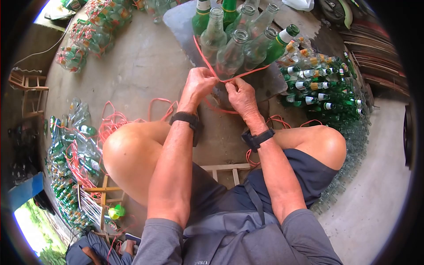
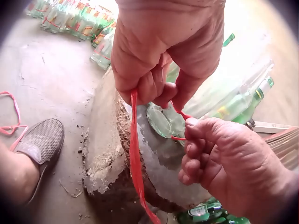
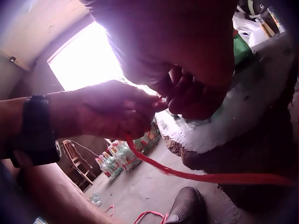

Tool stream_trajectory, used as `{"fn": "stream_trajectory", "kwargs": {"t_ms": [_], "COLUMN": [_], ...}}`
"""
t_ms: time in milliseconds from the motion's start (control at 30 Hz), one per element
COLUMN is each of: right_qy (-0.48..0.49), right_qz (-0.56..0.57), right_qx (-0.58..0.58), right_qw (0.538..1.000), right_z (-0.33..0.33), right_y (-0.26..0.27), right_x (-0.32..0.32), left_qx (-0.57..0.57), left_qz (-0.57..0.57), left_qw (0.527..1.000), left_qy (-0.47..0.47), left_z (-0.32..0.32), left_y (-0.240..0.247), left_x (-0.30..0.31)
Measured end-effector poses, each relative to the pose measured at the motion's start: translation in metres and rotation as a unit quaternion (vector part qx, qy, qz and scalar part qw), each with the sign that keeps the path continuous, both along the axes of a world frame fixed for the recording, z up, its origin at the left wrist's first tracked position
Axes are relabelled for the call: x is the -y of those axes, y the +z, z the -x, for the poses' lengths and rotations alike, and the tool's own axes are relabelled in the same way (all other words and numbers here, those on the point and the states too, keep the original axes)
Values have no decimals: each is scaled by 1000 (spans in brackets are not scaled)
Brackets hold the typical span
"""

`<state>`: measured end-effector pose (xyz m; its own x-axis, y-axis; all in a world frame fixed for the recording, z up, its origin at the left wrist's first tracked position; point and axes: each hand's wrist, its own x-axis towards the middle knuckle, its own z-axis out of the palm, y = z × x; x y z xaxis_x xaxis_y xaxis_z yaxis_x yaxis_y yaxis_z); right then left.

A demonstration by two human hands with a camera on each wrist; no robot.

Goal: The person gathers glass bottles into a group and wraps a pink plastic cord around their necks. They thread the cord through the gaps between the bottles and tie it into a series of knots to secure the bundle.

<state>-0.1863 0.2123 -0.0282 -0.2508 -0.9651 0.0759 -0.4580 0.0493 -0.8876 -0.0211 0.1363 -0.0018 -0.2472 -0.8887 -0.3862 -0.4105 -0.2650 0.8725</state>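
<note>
Clear glass bottles (image 1: pixel 229 57) and green bottles (image 1: pixel 277 44) stand upright in a tight cluster on a stone slab (image 1: pixel 274 86). Red plastic string (image 1: pixel 204 56) runs round the front of the cluster. My left hand (image 1: pixel 199 85) pinches the string close in front of the nearest bottles, and a loose length (image 2: pixel 135 154) hangs down from its curled fingers. Right beside it, my right hand (image 1: pixel 242 97) pinches the string between thumb and fingers. The fingertips of both hands nearly meet at the slab's near edge. In the right wrist view the hands are dark against bright light.
Tangled red string (image 1: pixel 112 123) lies on the floor at left. Many bottles (image 1: pixel 316 88) are stacked at right, and more (image 1: pixel 66 154) lie at left. Tied bottle bundles (image 1: pixel 95 33) stand at the far left. A wooden frame (image 1: pixel 104 198) is near the left knee.
</note>
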Motion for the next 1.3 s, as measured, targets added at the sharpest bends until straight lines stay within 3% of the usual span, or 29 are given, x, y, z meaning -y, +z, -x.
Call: {"fn": "stream_trajectory", "kwargs": {"t_ms": [400,467,500,567,900,967,1100,1300], "right_qy": [-3,13,14,33,10,6,19,31], "right_qz": [-52,-199,-200,-300,-300,-297,-293,-280], "right_qx": [-27,164,164,455,497,507,496,483], "right_qw": [998,966,966,837,814,809,817,829], "right_z": [16,22,23,28,24,24,22,-8], "right_y": [3,-5,1,14,20,18,19,24], "right_x": [4,5,5,4,-2,-2,0,3], "left_qx": [9,-14,-13,-48,-22,38,21,9], "left_qz": [77,55,55,28,31,28,7,79], "left_qw": [996,997,997,997,998,999,1000,996], "left_qy": [46,46,47,62,50,11,22,40], "left_z": [3,0,0,0,-7,-11,-14,-5], "left_y": [-14,-19,-18,-17,-15,-7,-1,-16], "left_x": [12,11,10,9,7,6,5,9]}}
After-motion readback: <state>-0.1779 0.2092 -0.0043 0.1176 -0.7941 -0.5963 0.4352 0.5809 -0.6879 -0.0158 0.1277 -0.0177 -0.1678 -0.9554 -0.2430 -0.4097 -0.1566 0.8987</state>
